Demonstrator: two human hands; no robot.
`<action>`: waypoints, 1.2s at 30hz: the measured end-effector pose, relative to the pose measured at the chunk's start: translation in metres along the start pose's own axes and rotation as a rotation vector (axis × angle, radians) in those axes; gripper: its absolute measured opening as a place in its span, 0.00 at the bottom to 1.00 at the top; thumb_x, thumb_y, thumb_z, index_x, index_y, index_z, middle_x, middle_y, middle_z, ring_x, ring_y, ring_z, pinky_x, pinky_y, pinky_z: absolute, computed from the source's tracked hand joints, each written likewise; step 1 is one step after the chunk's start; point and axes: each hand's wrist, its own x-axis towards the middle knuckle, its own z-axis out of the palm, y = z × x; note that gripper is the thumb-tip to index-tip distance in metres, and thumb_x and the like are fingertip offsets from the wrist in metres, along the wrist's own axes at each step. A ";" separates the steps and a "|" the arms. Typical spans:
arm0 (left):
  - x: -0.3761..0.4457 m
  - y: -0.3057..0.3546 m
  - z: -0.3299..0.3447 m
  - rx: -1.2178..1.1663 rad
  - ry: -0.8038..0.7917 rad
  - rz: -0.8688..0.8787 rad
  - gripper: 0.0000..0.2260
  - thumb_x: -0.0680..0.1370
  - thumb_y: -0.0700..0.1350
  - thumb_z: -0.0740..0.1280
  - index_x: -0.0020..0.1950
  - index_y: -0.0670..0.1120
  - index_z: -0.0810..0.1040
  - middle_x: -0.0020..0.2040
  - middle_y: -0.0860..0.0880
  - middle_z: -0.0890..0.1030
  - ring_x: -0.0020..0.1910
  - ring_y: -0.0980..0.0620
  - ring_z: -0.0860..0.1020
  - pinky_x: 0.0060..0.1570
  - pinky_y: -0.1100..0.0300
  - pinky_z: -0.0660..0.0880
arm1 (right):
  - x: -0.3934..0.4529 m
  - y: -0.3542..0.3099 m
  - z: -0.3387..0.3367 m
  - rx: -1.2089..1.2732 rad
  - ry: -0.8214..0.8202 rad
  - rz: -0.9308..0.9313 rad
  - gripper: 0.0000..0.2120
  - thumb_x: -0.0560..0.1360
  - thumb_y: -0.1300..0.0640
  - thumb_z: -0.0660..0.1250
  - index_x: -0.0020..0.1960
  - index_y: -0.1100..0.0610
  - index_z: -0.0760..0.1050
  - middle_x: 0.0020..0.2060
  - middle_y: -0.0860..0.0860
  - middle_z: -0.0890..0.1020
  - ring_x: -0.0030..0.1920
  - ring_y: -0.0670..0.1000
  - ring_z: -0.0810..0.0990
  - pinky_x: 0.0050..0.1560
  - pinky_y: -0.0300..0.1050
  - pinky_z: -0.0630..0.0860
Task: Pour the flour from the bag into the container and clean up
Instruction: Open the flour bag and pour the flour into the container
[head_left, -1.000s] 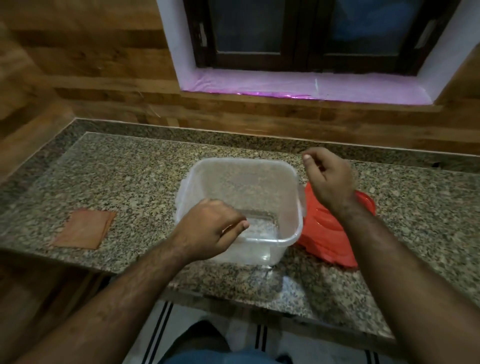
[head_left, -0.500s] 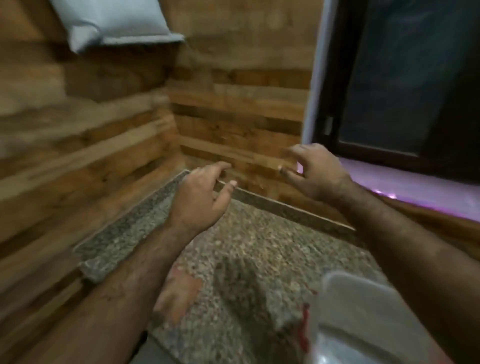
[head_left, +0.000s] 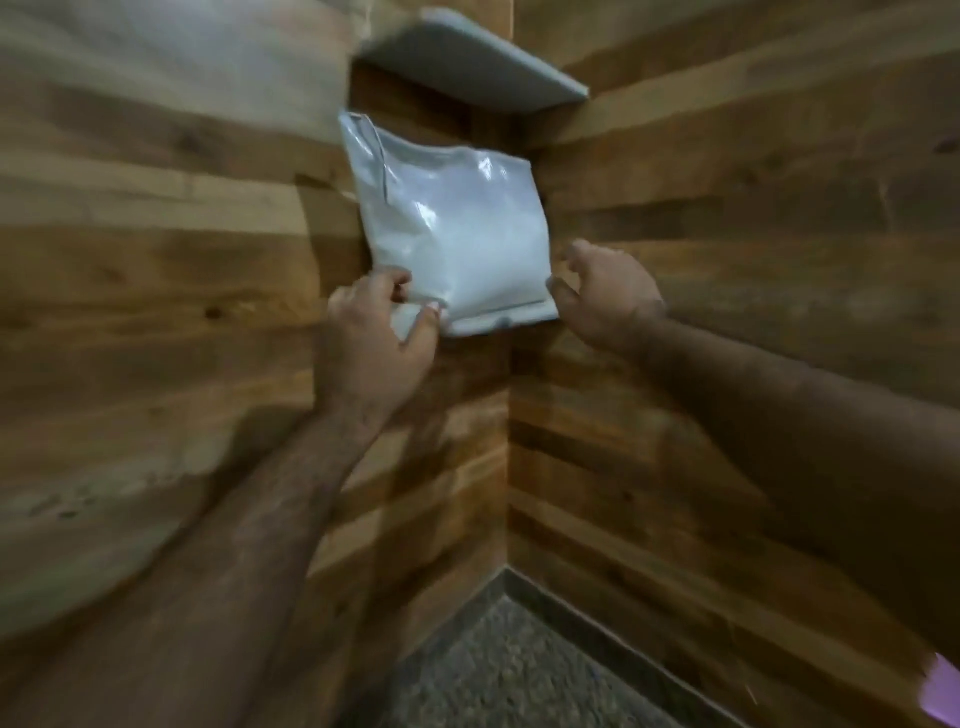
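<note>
A clear plastic bag of white flour (head_left: 457, 234) hangs in the air in the wall corner, just under a grey shelf (head_left: 472, 62). My left hand (head_left: 374, 338) pinches the bag's lower left corner between thumb and fingers. My right hand (head_left: 602, 296) is by the bag's lower right corner with its fingers curled and apart; its fingertips are at the bag's edge, and I cannot tell whether they touch it. The container is out of view.
Wood-panelled walls (head_left: 156, 260) meet in a corner behind the bag. A strip of granite countertop (head_left: 519, 670) shows at the bottom. A bit of pink windowsill (head_left: 943, 691) sits at the lower right edge.
My view swung from the container up into the left corner. Both hands rose from the counter to the shelf, and my left hand took hold of the flour bag, which is off the shelf.
</note>
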 end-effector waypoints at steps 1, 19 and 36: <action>0.023 -0.007 -0.001 0.009 0.058 -0.017 0.21 0.77 0.55 0.70 0.66 0.46 0.81 0.58 0.44 0.85 0.56 0.42 0.80 0.55 0.52 0.76 | 0.027 -0.006 0.004 0.010 0.015 0.010 0.20 0.84 0.47 0.63 0.73 0.54 0.73 0.64 0.55 0.83 0.63 0.60 0.81 0.62 0.56 0.80; 0.208 -0.032 0.024 -0.026 0.087 -0.132 0.18 0.86 0.52 0.66 0.39 0.45 0.74 0.35 0.51 0.74 0.39 0.44 0.77 0.36 0.56 0.64 | 0.240 -0.061 0.022 -0.219 -0.121 -0.047 0.14 0.82 0.66 0.69 0.67 0.64 0.78 0.47 0.57 0.83 0.36 0.54 0.80 0.27 0.41 0.77; 0.072 0.129 -0.057 -0.160 0.043 0.181 0.21 0.84 0.45 0.63 0.32 0.51 0.66 0.29 0.54 0.70 0.29 0.53 0.70 0.30 0.56 0.60 | 0.056 -0.003 -0.105 0.313 0.140 0.334 0.08 0.74 0.65 0.65 0.47 0.58 0.82 0.40 0.53 0.81 0.35 0.49 0.78 0.23 0.34 0.70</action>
